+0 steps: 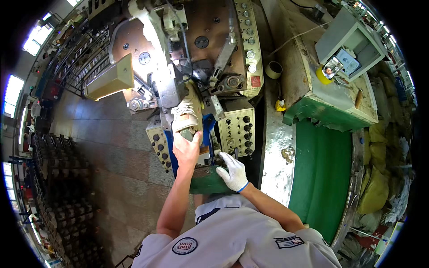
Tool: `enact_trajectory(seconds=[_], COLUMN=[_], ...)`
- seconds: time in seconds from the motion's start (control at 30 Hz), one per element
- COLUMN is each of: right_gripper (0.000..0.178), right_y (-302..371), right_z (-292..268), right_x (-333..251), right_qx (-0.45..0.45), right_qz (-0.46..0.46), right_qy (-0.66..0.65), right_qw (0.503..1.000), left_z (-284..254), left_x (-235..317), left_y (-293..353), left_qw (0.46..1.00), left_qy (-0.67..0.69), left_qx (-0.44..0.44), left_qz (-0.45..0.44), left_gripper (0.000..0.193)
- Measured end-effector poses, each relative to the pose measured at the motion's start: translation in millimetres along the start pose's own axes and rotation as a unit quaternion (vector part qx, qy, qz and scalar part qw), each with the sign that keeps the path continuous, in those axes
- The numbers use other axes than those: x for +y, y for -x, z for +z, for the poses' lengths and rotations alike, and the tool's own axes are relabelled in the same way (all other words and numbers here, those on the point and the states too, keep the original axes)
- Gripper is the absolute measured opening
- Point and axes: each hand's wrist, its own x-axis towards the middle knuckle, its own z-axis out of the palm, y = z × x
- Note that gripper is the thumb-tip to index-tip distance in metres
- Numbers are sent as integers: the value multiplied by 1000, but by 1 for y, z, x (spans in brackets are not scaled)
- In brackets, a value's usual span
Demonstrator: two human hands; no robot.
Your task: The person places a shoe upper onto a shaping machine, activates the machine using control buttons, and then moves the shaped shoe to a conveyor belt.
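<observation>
A beige lace-up shoe [189, 109] with pale laces lies lengthwise in the machine [168, 87], its far end hidden under the metal parts. A grey-green piece, perhaps a shoe last, shows in its opening towards me. Bare, my left hand [186, 149] is closed around this near end, thumb on the right side. My right hand [233, 172], in a white knitted glove with a blue cuff, hovers lower right with fingers stretched and thumb apart. Its fingertips are close to a small lever [217, 152]; whether they touch it I cannot tell. Nothing shows in that hand.
Control panels with black knobs [237, 129] flank the shoe. A yellowish lamp housing [111, 79] juts out left. On the right stand a bench with a tape roll [274, 69], a grey open box [353, 42] and a green conveyor belt [319, 178]. Dark racks [62, 178] stand left.
</observation>
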Motion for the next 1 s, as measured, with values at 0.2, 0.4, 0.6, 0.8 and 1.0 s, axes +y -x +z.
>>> enact_trajectory(seconds=[0.2,0.4,0.6,0.8,1.0], right_gripper=[59,57,55,55,55], right_y=[13,5,11,14,19], right_z=[-18,-11,-15,-12,-11], right_x=[11,11,9,11,9], right_qx=[12,34,36,42,11], right_qz=[-56,-80,-80,-80,-13], right_qy=[-8,-30,-32,-15,-43], right_qw=[998,996,996,996,999], left_z=[11,3,7,5,15], left_x=[14,24,17,18,2], left_y=[18,9,6,8,-6], left_qw=[999,996,995,997,995], left_qy=[31,66,22,11,-22], left_qx=[24,3,-24,-24,10], left_qz=[7,-62,-90,-79,-95], left_gripper=[62,61,63,62,67])
